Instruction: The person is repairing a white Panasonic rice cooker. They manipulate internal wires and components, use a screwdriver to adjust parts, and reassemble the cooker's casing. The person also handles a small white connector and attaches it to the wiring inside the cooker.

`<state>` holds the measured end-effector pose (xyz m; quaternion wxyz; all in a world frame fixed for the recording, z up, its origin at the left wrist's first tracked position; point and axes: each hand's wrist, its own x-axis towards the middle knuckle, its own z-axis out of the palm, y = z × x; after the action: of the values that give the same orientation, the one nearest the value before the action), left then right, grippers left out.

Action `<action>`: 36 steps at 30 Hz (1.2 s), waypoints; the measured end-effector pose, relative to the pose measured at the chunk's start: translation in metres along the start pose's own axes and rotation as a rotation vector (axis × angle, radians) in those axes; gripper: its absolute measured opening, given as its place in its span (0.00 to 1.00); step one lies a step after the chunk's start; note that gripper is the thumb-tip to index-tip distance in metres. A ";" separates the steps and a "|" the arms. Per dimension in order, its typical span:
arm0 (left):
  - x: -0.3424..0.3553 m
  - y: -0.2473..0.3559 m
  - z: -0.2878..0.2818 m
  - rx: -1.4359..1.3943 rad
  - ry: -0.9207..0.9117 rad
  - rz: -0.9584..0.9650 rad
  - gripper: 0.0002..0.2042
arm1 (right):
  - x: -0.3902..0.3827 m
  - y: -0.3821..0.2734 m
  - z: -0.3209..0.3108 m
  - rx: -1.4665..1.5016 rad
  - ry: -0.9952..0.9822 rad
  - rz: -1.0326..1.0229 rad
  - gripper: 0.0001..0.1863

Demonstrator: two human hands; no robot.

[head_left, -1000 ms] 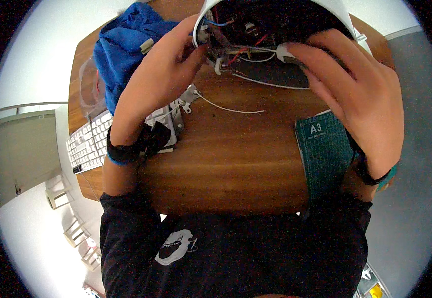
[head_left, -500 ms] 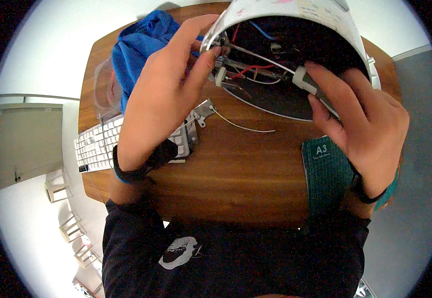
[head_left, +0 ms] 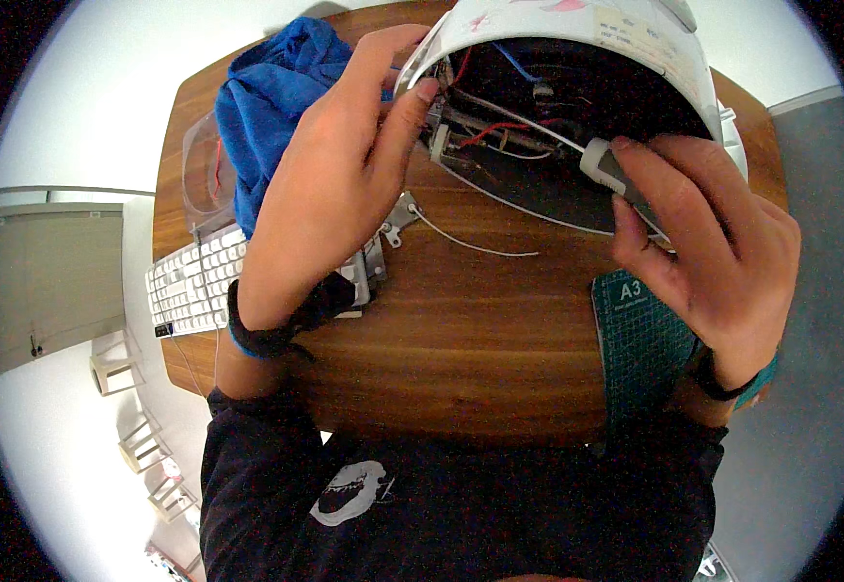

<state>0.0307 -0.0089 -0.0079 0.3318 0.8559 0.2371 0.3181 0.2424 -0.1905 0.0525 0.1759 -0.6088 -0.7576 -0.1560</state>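
white housing [head_left: 587, 29]: occupying the upper middle of the frame, opening toward my view, probably giving the screwdriver [head_left: 602, 166] room.
left hand [head_left: 334, 175]: pinching its left rim, seemingly steadying it.
right hand [head_left: 713, 233]: gripping the screwdriver, shaft slanting inward; i am not making out what its tip is touching.
tabletop [head_left: 461, 339]: carrying keyboard [head_left: 199, 276] and blue cloth [head_left: 281, 97] at left, green mat [head_left: 640, 339] at right.
room: stools [head_left: 114, 363] standing lower left.

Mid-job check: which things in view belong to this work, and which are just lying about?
Likely part of the job:
- white housing, rim gripped by the left hand
- screwdriver, held in the right hand
- red wire inside the housing

Apparently just lying about:
- blue cloth
- white keyboard
- green cutting mat
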 end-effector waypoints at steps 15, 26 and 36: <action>-0.001 -0.022 0.004 -0.163 -0.236 -0.039 0.25 | 0.002 0.015 0.009 -0.005 0.052 -0.067 0.20; -0.004 -0.030 0.002 -0.152 -0.240 -0.133 0.24 | 0.010 0.017 0.014 -0.039 0.066 -0.111 0.21; -0.006 -0.026 0.007 -0.094 -0.208 -0.062 0.26 | 0.004 0.014 0.016 -0.067 0.082 -0.115 0.24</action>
<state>0.0264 0.0017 -0.0329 0.4040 0.8600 0.2127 0.2277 0.2539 -0.1766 0.0405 0.1773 -0.5630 -0.7779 -0.2157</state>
